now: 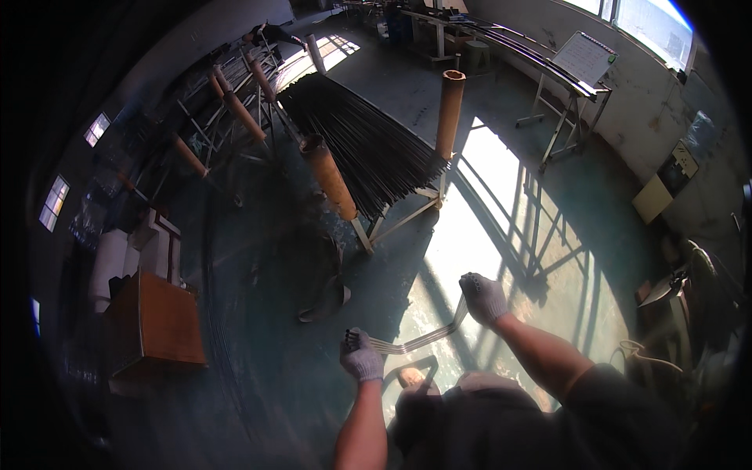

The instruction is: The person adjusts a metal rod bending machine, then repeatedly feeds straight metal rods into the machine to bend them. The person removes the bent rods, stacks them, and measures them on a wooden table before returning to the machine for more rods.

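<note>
Head view: the gloved left hand (362, 360) and gloved right hand (485, 301) are each closed around 1 end of some thin bent rods (427, 339), which span between them; their count is hard to tell. Beyond both hands lie dark rods (360, 137); left of the left hand stands a brown box (169, 319).

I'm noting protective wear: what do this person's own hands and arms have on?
The left hand and right hand wear pale greyish gloves ending at the wrists. Visible forearms are bare. A dark sleeve covers the right upper arm; no left sleeve shows.
</note>
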Motion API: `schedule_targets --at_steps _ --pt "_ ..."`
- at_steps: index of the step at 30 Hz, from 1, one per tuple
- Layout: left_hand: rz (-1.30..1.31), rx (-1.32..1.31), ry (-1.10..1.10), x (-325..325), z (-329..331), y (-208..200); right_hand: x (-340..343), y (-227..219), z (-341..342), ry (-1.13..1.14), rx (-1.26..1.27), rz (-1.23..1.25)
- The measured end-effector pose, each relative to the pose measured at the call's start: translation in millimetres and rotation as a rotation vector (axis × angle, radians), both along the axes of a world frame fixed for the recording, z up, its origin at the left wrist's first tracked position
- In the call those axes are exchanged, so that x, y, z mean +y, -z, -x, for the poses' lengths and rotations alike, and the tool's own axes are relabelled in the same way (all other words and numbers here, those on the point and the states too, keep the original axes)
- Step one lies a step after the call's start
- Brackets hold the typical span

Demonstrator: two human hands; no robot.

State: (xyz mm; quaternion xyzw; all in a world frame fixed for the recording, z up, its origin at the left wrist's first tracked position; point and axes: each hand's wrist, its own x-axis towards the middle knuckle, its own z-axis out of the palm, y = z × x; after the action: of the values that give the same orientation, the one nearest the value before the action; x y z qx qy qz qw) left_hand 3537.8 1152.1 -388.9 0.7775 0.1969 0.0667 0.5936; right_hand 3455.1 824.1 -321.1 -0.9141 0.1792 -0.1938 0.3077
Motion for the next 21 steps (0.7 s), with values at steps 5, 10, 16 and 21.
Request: schedule_targets --at_steps 5,10,16,21 --pt "0.115 -0.015 0.072 -47.0 -100.6 4.1 -54.5 4.5 -99.5 0.029 -0.02 0.058" --pt "0.142 -0.086 0.125 -109.3 -194.8 17.0 -117.2 13.4 -198.5 0.072 -0.047 0.002" --pt "-0.062 0.133 0.075 -191.1 -303.6 32.5 -179.4 43.8 -308.1 0.187 0.165 -0.322" --pt "0.04 0.085 0.035 -236.2 -391.0 62.4 -229.5 96.3 -388.3 0.087 0.034 -0.477"
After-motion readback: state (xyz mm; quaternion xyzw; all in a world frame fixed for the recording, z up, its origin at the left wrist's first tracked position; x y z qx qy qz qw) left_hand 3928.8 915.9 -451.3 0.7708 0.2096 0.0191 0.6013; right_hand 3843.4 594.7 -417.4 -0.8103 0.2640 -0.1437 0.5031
